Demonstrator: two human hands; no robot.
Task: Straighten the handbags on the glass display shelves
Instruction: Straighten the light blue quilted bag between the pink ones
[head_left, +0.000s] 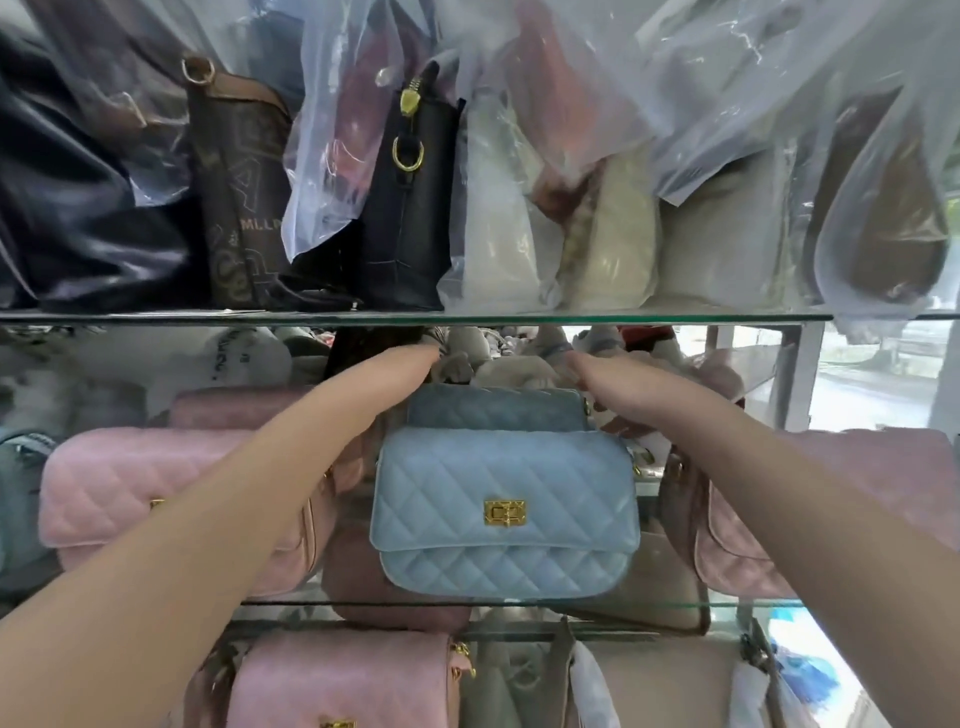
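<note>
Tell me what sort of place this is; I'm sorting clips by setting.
Probably a handbag shop: blue quilted bag and pink quilted bag on glass shelves, others above in clear plastic covers.

Front: the light blue quilted bag (504, 512) w/ a gold clasp stands up straight on the glass shelf (467, 604), just below & between the left hand (413, 359) and right hand (597, 376). A darker blue quilted bag (493, 408) stands right behind it, its top corner by the right hand. The left pink bag (156, 488) sits left of the left hand; the right pink bag (857, 493) sits right of the right hand.
</note>
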